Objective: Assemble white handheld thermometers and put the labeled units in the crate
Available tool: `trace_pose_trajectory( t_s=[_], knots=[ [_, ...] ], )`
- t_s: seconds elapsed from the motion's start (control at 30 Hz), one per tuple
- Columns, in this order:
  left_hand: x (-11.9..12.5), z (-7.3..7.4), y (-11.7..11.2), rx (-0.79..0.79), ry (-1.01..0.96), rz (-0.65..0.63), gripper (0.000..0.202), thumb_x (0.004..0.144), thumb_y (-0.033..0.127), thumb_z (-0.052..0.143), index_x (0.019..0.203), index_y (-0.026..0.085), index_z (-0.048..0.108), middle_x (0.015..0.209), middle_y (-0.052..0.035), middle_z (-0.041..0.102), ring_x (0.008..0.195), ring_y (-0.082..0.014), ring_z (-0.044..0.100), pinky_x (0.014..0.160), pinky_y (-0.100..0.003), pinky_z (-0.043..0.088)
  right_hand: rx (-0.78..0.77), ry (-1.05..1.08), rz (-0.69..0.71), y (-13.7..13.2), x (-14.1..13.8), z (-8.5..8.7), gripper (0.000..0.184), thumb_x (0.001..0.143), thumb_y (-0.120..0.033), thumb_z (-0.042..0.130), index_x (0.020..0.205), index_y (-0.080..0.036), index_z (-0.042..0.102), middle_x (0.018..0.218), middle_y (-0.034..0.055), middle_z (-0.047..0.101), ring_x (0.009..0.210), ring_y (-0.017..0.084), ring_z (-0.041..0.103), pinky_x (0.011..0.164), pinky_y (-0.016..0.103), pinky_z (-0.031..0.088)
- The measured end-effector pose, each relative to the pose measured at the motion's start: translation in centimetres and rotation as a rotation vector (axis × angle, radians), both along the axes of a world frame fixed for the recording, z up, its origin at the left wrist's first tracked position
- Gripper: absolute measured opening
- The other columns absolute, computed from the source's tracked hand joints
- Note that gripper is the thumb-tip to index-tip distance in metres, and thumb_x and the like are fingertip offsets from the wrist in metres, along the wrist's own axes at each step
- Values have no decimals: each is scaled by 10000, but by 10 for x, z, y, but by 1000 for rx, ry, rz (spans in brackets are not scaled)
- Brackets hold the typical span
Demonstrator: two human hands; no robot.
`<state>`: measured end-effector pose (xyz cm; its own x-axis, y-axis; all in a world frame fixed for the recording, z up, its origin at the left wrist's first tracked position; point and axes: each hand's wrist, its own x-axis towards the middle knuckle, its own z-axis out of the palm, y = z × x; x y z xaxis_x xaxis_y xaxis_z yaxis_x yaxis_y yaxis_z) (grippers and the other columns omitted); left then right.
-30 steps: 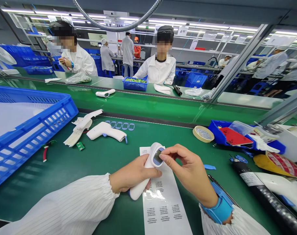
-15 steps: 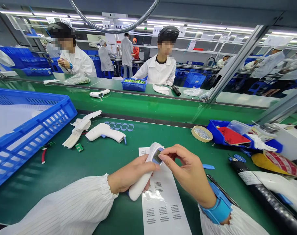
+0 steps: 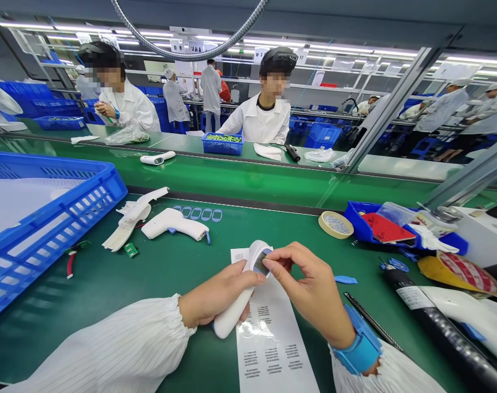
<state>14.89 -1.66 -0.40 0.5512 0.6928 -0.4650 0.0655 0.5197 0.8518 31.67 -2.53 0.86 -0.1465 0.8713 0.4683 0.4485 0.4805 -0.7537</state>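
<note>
My left hand (image 3: 215, 297) is wrapped round the handle of a white handheld thermometer (image 3: 242, 295), its small display facing up. My right hand (image 3: 309, 289) pinches thumb and forefinger together at the edge of that display; whether anything thin is between the fingertips I cannot make out. A blue wrist strap (image 3: 360, 346) is on my right wrist. Under both hands lies a white printed sheet (image 3: 273, 349) on the green table (image 3: 158, 273).
A second white thermometer (image 3: 174, 224) and white shell halves (image 3: 129, 218) lie ahead left, beside a large blue crate (image 3: 47, 218). A tape roll (image 3: 335, 224), a blue parts tray (image 3: 366, 224) and a black tool (image 3: 436, 322) are at right. Two workers in white coats sit across the conveyor.
My right fingertips have closed in on the display's edge and the thermometer has tilted slightly. A thermometer on the far conveyor has drifted left.
</note>
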Motion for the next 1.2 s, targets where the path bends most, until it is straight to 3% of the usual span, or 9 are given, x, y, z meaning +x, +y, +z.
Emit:
trace_pose_trajectory(
  t_s=[0.23, 0.47, 0.67, 0.77, 0.83, 0.93, 1.03, 1.1, 1.2],
  knots=[
    [2, 1, 0, 19, -11, -25, 247, 805, 385, 492, 939, 186, 435, 444, 77, 480, 381, -86, 412, 427, -210, 358, 35, -6, -105, 6, 3, -6, 61, 811, -214, 596, 866, -195, 612, 699, -8, 563, 624, 124, 513, 590, 249, 446],
    [4, 6, -6, 108, 11, -51, 243, 734, 264, 566, 937, 183, 460, 522, 83, 479, 394, -62, 397, 391, -179, 336, -195, -45, -33, 4, -1, -6, 294, 762, -372, 635, 1006, -208, 629, 614, -26, 523, 543, 128, 467, 503, 244, 417],
    [10, 2, -8, 62, 22, -41, 292, 647, 153, 619, 894, 184, 467, 551, 83, 499, 339, -50, 394, 335, -171, 312, -199, 53, -61, 7, -3, -7, 323, 898, -381, 419, 866, -185, 674, 642, 10, 592, 544, 120, 513, 544, 244, 461],
    [12, 1, -9, 37, -113, 10, 242, 725, 222, 590, 941, 170, 493, 503, 61, 521, 367, -79, 456, 433, -206, 399, -207, 99, -92, -5, 10, 6, 370, 928, -390, 345, 1003, -175, 635, 612, -4, 578, 530, 116, 534, 530, 234, 485],
    [12, 1, -10, 20, -201, 60, 256, 800, 326, 539, 995, 159, 522, 601, 5, 596, 486, -123, 556, 567, -259, 464, -213, 83, -112, -21, 32, 16, 359, 926, -392, 355, 1113, -190, 585, 648, -6, 601, 568, 121, 565, 558, 236, 505],
    [12, 2, -11, -71, -215, 88, 403, 837, 491, 454, 980, 138, 585, 802, -58, 632, 685, -178, 610, 700, -305, 486, -196, -137, -207, -52, 86, 26, 271, 878, -378, 471, 1027, -226, 639, 710, 5, 655, 636, 146, 614, 596, 251, 521],
    [15, 3, -9, -194, -144, 45, 512, 819, 572, 424, 968, 118, 608, 790, -74, 634, 729, -194, 606, 691, -296, 491, -98, -505, -403, -79, 160, 26, 223, 859, -355, 501, 945, -232, 667, 893, 41, 698, 808, 201, 648, 721, 311, 532],
    [18, 4, -9, -253, -96, 46, 556, 787, 613, 443, 1008, 126, 596, 768, -71, 639, 687, -196, 609, 631, -291, 496, 27, -805, -484, -92, 208, 21, 251, 874, -315, 453, 966, -206, 660, 895, 81, 692, 766, 222, 652, 660, 337, 543],
    [22, 5, -12, -282, -61, 38, 580, 771, 635, 449, 1007, 126, 595, 735, -72, 646, 571, -169, 593, 568, -278, 497, 137, -1239, -387, -102, 256, 10, 412, 829, -64, 358, 1123, -210, 606, 901, 113, 674, 711, 221, 641, 556, 327, 531]
  ],
)
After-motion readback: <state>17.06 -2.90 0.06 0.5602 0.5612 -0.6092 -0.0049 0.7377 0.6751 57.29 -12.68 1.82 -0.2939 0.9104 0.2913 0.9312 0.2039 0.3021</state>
